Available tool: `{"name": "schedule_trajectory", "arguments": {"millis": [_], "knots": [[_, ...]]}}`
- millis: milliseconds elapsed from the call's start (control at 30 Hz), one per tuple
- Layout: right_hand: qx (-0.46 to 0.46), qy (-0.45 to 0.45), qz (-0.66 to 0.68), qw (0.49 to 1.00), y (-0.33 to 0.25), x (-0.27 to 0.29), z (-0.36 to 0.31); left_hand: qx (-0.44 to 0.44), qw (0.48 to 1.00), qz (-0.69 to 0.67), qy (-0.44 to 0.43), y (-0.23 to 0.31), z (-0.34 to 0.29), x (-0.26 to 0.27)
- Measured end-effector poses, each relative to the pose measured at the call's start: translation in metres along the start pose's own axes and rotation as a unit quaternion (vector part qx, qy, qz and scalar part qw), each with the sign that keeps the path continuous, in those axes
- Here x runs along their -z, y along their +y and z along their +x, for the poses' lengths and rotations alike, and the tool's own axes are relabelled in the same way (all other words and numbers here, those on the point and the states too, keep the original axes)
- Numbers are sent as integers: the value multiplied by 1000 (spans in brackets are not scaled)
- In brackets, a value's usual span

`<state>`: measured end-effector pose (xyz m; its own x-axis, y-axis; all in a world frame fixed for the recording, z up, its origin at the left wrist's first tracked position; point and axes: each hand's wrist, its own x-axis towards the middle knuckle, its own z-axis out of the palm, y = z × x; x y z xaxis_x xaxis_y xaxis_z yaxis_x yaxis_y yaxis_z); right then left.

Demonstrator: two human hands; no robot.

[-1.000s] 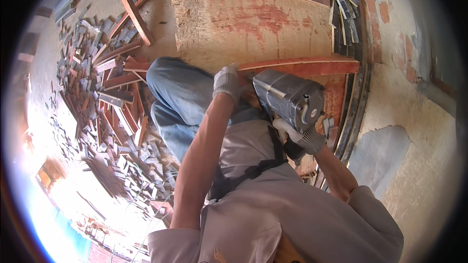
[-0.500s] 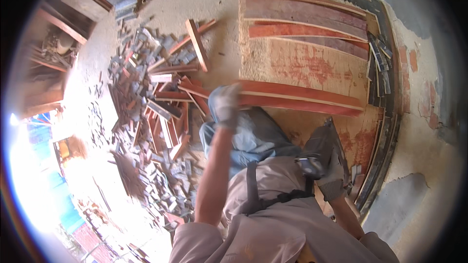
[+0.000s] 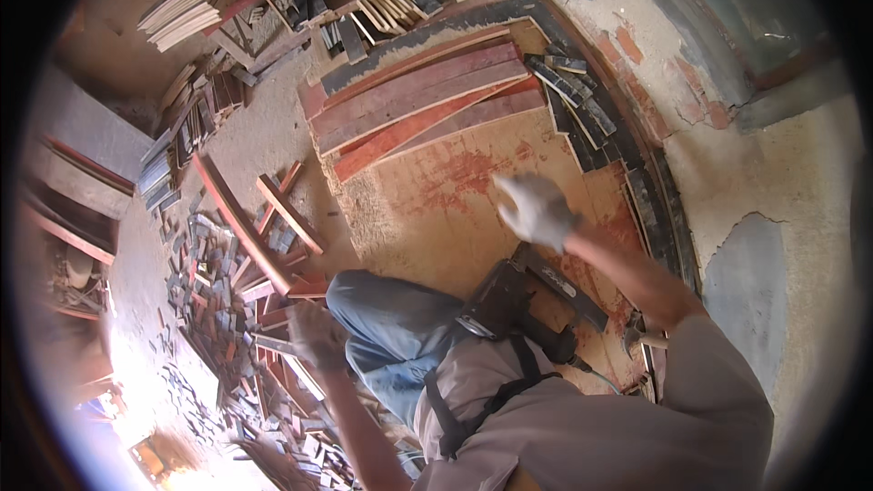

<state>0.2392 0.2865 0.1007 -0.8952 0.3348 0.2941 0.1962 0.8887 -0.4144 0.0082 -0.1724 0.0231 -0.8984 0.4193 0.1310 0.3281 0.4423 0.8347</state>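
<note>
My left hand (image 3: pixel 316 336), gloved and blurred by motion, is over the pile of wood offcuts (image 3: pixel 214 327) at left. Just beyond it a long reddish wood plank (image 3: pixel 238 223) slants up and away; whether the fingers grip its near end cannot be made out. Over the right part of the plywood board (image 3: pixel 436 227), my gloved right hand (image 3: pixel 536 209) hovers with its fingers apart and nothing in them. A black nail gun (image 3: pixel 527 300) with a thin hose lies beside my lap, nearer to me than the right hand.
Several red planks (image 3: pixel 427 95) lie across the far part of the board. Short dark strips (image 3: pixel 573 100) are heaped along its right edge. A hammer (image 3: pixel 641 338) lies near my right side. Stacked slats (image 3: pixel 391 14) stand at the back, and a worn wall (image 3: pixel 637 64) rises at right.
The right hand has let go of the nail gun and moved forward over the board. My left hand has swung left, and the two red planks are gone from the board's near part. The view has turned.
</note>
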Motion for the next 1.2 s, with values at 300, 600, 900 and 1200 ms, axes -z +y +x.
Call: {"name": "schedule_trajectory", "arguments": {"millis": [300, 600, 900, 1200], "knots": [[49, -229, -305, 923, 97, -70, 218, 42, 998, 23, 29, 110, -34, -132], [189, -225, -312, 903, 123, -88, 251, 47, 997, 35, 47, 97, -28, -135], [214, -102, -141, 961, 57, -65, 84, 57, 973, -129, 182, 93, -5, -126], [18, -91, -129, 987, 82, -49, -68, 216, 972, 15, 90, 37, 46, -169]]}}
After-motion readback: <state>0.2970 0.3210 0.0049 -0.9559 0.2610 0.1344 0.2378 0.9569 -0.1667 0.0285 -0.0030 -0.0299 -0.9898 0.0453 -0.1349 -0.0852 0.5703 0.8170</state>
